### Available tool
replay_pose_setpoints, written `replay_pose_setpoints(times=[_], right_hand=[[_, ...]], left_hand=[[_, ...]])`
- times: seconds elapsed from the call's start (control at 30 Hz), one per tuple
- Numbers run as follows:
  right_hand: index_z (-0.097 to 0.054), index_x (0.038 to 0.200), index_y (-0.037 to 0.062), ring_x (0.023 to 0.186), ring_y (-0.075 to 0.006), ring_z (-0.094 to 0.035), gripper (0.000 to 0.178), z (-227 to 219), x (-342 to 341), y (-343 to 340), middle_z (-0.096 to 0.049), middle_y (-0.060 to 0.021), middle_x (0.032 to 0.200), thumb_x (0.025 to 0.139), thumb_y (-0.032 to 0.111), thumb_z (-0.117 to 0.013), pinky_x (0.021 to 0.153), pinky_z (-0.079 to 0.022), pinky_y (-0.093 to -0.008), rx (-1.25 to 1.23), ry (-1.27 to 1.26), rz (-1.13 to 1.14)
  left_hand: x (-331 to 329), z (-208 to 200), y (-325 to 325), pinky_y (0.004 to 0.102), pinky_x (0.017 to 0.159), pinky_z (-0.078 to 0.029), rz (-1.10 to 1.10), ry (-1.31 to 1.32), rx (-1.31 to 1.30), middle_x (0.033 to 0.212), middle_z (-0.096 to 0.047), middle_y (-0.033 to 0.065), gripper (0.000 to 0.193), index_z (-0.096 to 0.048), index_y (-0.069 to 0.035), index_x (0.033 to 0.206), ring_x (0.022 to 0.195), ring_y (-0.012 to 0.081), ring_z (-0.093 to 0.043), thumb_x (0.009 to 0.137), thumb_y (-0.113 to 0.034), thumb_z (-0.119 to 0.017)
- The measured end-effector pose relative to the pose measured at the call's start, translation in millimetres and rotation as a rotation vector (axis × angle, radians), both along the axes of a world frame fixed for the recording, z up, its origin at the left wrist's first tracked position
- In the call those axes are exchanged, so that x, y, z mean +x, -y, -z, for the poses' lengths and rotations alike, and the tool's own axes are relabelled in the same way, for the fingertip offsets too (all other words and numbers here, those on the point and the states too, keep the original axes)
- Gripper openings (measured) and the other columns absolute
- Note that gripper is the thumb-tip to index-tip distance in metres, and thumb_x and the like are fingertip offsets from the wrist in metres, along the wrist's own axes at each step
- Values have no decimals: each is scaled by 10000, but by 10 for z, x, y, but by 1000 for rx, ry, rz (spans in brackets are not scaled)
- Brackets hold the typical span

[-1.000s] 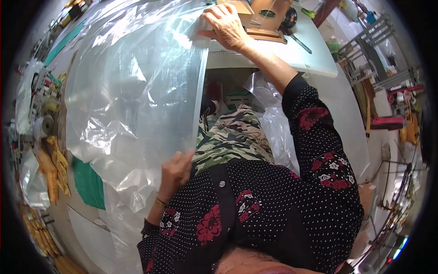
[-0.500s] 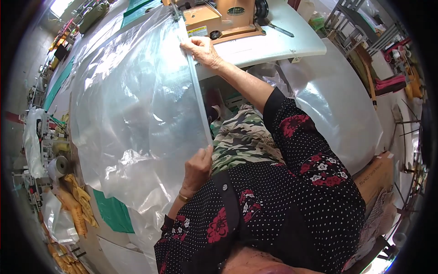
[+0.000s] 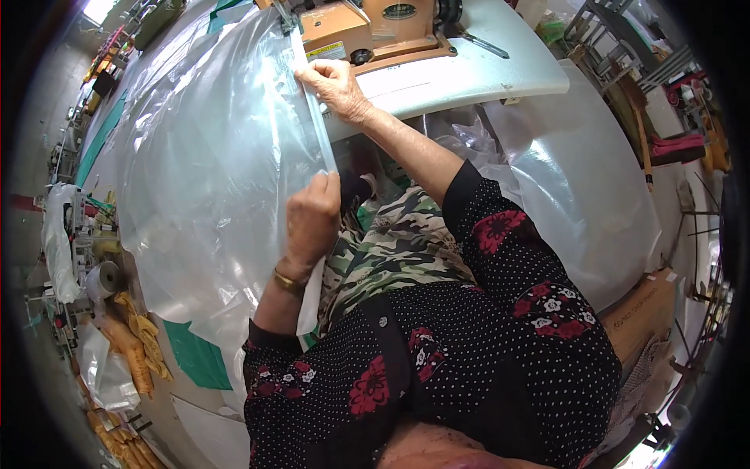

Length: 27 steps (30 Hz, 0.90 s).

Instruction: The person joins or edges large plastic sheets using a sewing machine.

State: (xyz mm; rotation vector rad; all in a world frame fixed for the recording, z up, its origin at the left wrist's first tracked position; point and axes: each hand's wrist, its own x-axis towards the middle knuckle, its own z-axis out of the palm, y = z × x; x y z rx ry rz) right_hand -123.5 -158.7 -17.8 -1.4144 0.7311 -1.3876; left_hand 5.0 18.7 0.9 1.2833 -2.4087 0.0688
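A large translucent plastic sheet (image 3: 203, 180) spreads over the left side of the work table and hangs toward me. Its folded edge strip (image 3: 319, 129) runs from the sewing machine (image 3: 402, 31) down to my lap side. My right hand (image 3: 337, 89) pinches this edge close to the machine's front. Lower on the same strip, my left hand (image 3: 312, 219) is closed around the edge, thumb side up, with a band on the wrist. The strip looks taut between the two hands. At the top, the strip's far end lies by the machine's needle area, where details are too small to tell.
The pale tabletop (image 3: 516, 78) holds a pair of metal snips (image 3: 486, 45) right of the machine. More clear plastic (image 3: 562, 180) hangs at the right. A cardboard box (image 3: 642, 305) stands lower right, and yellow-orange gloves (image 3: 129, 352) lie at the left.
My left hand has moved up along the sheet's edge, nearer my right hand. The right hand has shifted slightly up and left, and the sheet's edge has shifted left with it.
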Motion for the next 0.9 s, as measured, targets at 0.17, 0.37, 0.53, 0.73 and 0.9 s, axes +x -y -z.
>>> replay_pose_setpoints(times=[0.17,0.37,0.53,0.73,0.9], right_hand=[[-682,833,55,572,-17,-424,281,-1,25,2,-565,52,657,920,320,-657,512,-341,-185,3,82,-23],[-682,846,-16,658,-41,-502,304,-32,43,-13,-590,26,699,916,277,-641,583,-429,-228,19,109,-9],[-667,971,-17,698,-55,-523,305,57,58,127,-609,6,767,981,260,-539,621,-466,-244,9,185,-66],[-627,1119,-24,853,-85,-590,272,49,117,78,-655,-40,955,988,186,-514,754,-510,-254,-12,252,-68],[-647,1085,31,925,-247,-612,237,-34,-17,40,-668,-94,976,854,55,-599,840,-483,-382,-630,-132,622]], left_hand=[[-27,-109,399,445,546,-472,-15,-12,-72,782,-543,162,200,-601,-11,1017,630,367,-590,819,7,-573],[-82,-281,848,467,648,-480,-38,45,-81,801,-568,188,86,-565,4,909,792,383,-604,826,25,-554],[-130,-364,1284,485,692,-474,-25,-91,-213,829,-596,225,85,-570,33,903,802,406,-598,832,42,-524],[-178,-539,1666,470,657,-510,-150,-150,-358,803,-645,230,175,-645,1,940,726,404,-633,853,-113,-545],[-285,-437,1377,458,618,-514,-293,-223,-294,754,-633,223,108,-602,7,872,698,389,-640,861,-82,-542]])
